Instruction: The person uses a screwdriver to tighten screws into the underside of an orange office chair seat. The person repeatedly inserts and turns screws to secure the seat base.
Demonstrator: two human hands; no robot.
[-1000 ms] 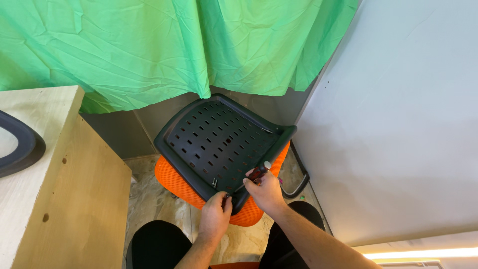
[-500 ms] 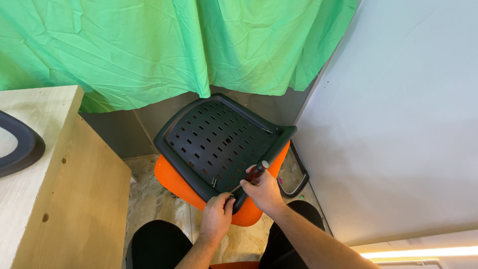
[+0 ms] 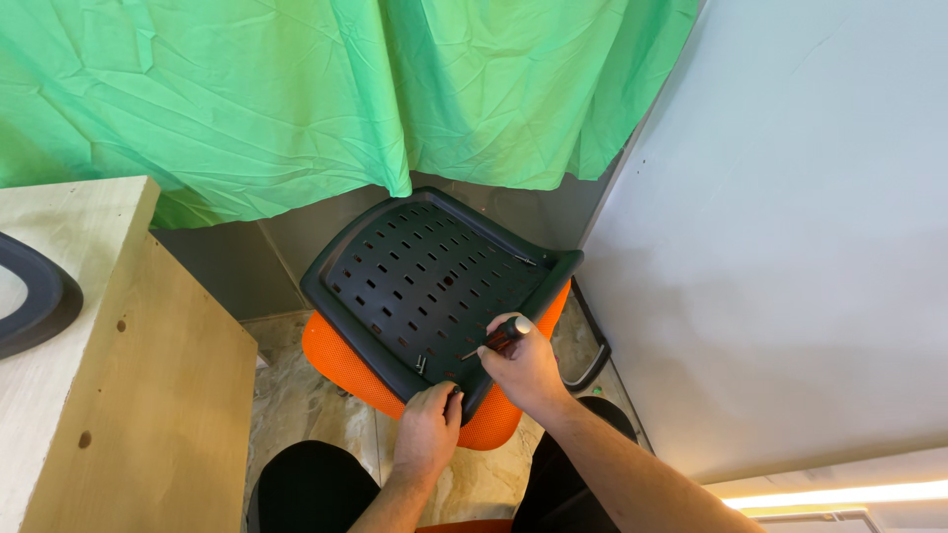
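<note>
A big green cloth hangs at the back. A wooden cabinet stands on the left side, and a dark curved thing lies on top of it, cut off by the edge. A pale wall fills the right side. The floor looks like stone tiles.

In the middle is a black plastic panel full of little holes. It lies on an orange seat cushion and hides most of it. A black metal bar peeks out beside the wall.

The right hand is wrapped around a screwdriver with a red and black handle. Its thin tip points down at the panel's near edge. The left hand grips that same edge, with fingers curled over it.

The tip is too small to see well. The person's dark legs are cut off at the bottom.
</note>
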